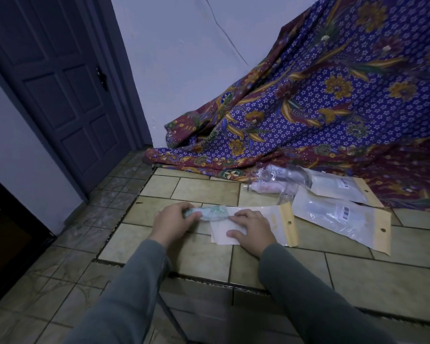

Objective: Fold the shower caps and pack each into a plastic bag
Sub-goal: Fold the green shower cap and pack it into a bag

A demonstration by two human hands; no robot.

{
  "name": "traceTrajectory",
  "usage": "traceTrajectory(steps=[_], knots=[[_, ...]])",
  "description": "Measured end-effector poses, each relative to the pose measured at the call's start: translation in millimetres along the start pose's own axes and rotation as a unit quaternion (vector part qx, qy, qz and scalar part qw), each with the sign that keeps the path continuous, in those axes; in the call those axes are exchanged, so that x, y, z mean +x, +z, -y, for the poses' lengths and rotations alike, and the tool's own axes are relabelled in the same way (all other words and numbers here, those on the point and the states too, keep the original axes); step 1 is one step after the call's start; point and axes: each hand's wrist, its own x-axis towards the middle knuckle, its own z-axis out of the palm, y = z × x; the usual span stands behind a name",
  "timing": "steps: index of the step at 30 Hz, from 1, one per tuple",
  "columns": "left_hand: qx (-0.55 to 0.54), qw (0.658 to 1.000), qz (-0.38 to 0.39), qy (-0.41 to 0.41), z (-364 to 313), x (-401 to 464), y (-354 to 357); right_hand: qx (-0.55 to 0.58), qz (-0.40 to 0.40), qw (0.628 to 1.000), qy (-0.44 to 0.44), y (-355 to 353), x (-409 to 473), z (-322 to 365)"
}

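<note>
A folded shower cap (212, 211), pale with a green print, lies partly inside a clear plastic bag (278, 220) that has a tan header strip with a hole. My left hand (175, 220) grips the cap's left end, fingers curled round it. Flat on the bag to the right, my right hand (252, 228) presses it against the tiled surface. Two more tan-edged bags (343, 219) lie to the right, each showing something pale inside. A loose clear cap with a pinkish roll (273, 182) lies behind them.
Everything sits on a tiled tabletop (209, 254) whose left edge drops to a tiled floor. A purple floral cloth (320, 115) drapes down onto the back of it. A dark door (67, 95) stands at the left.
</note>
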Motion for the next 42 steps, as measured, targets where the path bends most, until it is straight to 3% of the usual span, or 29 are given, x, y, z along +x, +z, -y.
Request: traceTrajectory(steps=[6,11,17,26,31,36,42], knots=[[0.007,0.999,-0.009,-0.044,6.0,2.4,-2.2,0.072,-0.117,0.99,0.042,8.3,0.9,-1.9],[0.007,0.998,-0.003,-0.059,8.2,2.7,-0.6,-0.034,-0.034,0.997,0.053,1.7,-0.9,2.7],[0.011,0.997,-0.014,-0.072,6.8,3.3,-4.1,-0.004,-0.09,0.993,0.081,4.4,1.6,2.2],[0.17,0.98,-0.089,0.055,-17.0,3.8,-13.5,0.041,-0.14,0.988,0.056,7.7,2.1,-1.2],[0.212,0.97,-0.104,0.056,-22.8,11.2,-21.3,0.098,-0.2,0.973,0.053,7.0,-0.8,-0.8],[0.164,0.973,-0.061,0.148,-29.6,10.8,-15.7,0.049,-0.163,0.985,0.039,6.3,-1.0,0.9],[-0.039,0.994,0.047,0.088,-30.4,15.1,2.5,0.026,-0.142,0.988,0.049,5.7,0.1,1.5]])
